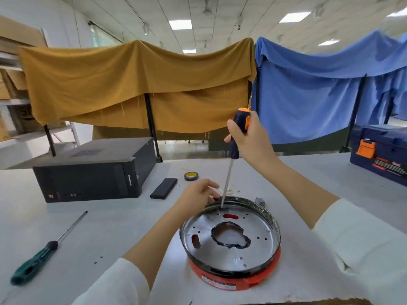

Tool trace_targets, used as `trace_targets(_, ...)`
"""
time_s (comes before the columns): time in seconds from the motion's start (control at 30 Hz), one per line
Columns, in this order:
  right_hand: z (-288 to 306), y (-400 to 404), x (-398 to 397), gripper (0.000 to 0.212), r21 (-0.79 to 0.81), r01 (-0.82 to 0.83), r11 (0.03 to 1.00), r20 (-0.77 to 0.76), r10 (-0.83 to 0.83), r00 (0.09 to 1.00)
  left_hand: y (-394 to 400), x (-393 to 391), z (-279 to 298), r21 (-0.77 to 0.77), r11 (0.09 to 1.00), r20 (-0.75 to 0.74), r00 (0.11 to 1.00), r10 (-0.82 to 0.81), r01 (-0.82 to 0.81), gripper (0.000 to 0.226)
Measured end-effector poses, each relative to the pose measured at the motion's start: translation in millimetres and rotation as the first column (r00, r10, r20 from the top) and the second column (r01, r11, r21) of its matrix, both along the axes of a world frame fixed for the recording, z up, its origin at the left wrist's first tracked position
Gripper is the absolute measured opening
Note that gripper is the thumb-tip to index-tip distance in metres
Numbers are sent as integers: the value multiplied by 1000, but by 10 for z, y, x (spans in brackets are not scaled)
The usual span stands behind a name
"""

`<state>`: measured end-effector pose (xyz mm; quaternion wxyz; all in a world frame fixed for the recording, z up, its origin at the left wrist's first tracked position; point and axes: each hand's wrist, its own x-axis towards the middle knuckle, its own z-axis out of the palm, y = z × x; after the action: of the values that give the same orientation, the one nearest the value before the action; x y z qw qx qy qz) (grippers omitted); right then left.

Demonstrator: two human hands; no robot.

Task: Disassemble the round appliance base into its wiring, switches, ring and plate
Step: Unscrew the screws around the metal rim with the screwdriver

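Screwdriver tip set into the round appliance base point(231, 245), lower centre of the frame.
The right hand point(248, 137) grips the navy-orange screwdriver point(233, 150) upright; the left hand point(198, 194), fingers curled, holds the base's far rim.

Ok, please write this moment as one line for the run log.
right hand grips screwdriver | tip at plate far edge | left hand holds base rim

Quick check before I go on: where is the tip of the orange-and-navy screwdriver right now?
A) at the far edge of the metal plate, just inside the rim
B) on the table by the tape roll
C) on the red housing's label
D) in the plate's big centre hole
A: the right hand holds the orange-and-navy screwdriver nearly upright, its tip meeting the metal plate at the far edge, beside the left hand on the rim.
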<state>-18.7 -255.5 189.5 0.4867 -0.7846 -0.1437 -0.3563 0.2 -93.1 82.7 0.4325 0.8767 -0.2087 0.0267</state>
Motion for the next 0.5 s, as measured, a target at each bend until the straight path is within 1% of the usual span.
trace_targets(0.07,-17,19,161,33,-102,55,993,-13,-57,998,-11,97,-7,-1,999,-49,998,-50,50,36)
trace_targets(0.13,-57,39,333,35,-115,61,992,-4,-62,998,-45,211,-42,25,995,-43,994,-96,97,38)
trace_targets(0.2,-116,70,507,34,-63,28,998,16,-27,1000,-94,343,-105,24,992,-34,991,-127,128,33)
trace_targets(0.27,-197,108,654,32,-32,16,999,26,-15,1000,-122,488,-197,28,992,-4,993,-121,121,24)
trace_targets(0.33,-302,132,770,28,-43,17,999,43,-15,999,-134,626,-297,48,994,31,995,-99,97,13)
trace_targets(0.4,-410,142,852,24,-89,20,996,66,-14,998,-153,737,-389,73,993,59,993,-99,94,7)
trace_targets(0.43,-453,142,882,22,-106,17,994,74,-9,997,-166,781,-435,68,992,44,993,-110,107,8)
trace_targets(0.5,-498,140,925,21,-118,12,993,82,-2,997,-190,822,-494,19,991,-34,991,-131,132,14)
